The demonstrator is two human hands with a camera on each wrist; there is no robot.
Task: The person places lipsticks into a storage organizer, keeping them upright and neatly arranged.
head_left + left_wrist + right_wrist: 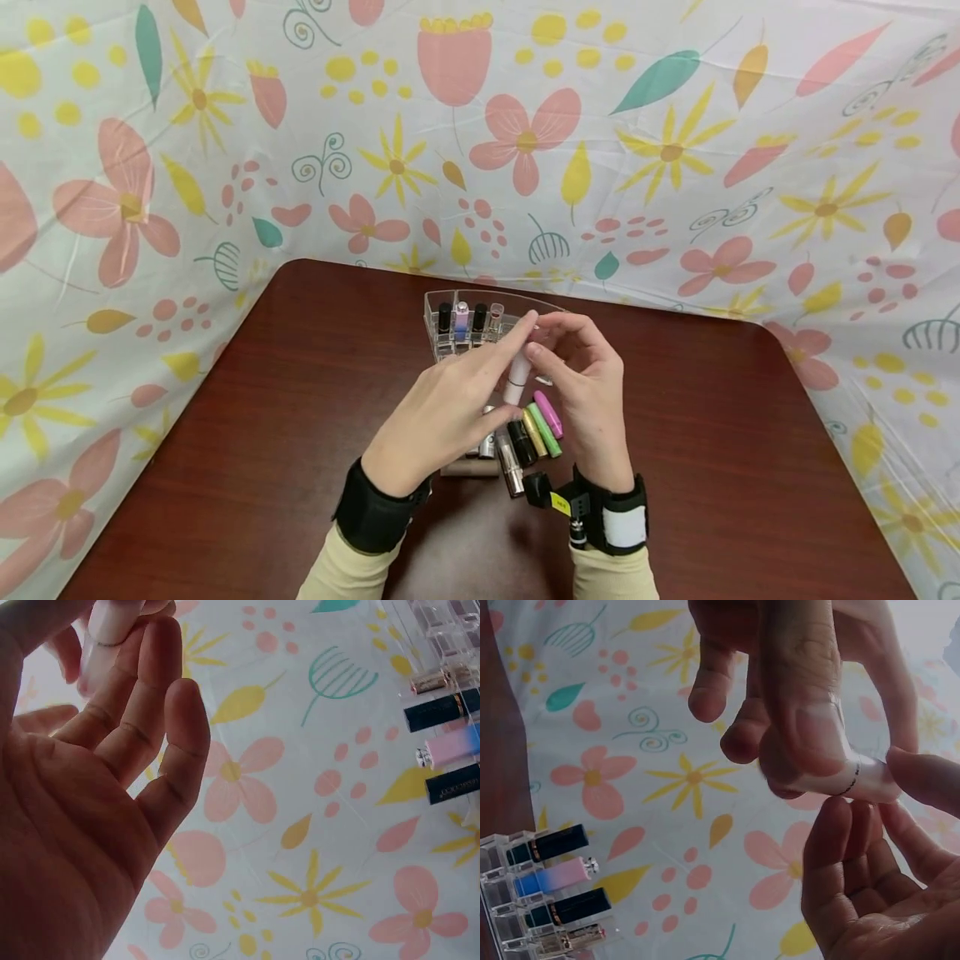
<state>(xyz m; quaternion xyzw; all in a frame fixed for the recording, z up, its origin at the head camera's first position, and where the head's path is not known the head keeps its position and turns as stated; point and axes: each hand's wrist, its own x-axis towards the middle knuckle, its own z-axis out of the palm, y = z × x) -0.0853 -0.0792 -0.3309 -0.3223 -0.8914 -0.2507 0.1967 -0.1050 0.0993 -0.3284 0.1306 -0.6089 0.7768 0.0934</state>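
A pale pink lipstick tube [517, 382] with a thin dark band is held in the air between both hands. My right hand [592, 379] pinches its upper part between thumb and fingers. The other end is pinched by my left hand [450, 404], whose thumb and fingertips meet it in the right wrist view. Behind the hands stands a clear stepped organizer [429, 310], partly hidden by them. Its back row holds a black lipstick [445, 317], a pink-and-blue lipstick [462, 318], another black lipstick [479, 317] and a clear-capped tube [496, 317].
Below the hands lie several loose tubes: a clear-and-silver tube [510, 468], a black tube [522, 442], a gold tube [534, 433], a green tube [545, 432] and a magenta tube [548, 414]. A brownish tube [469, 469] lies crosswise. Floral cloth [525, 142] rises behind the table [720, 450].
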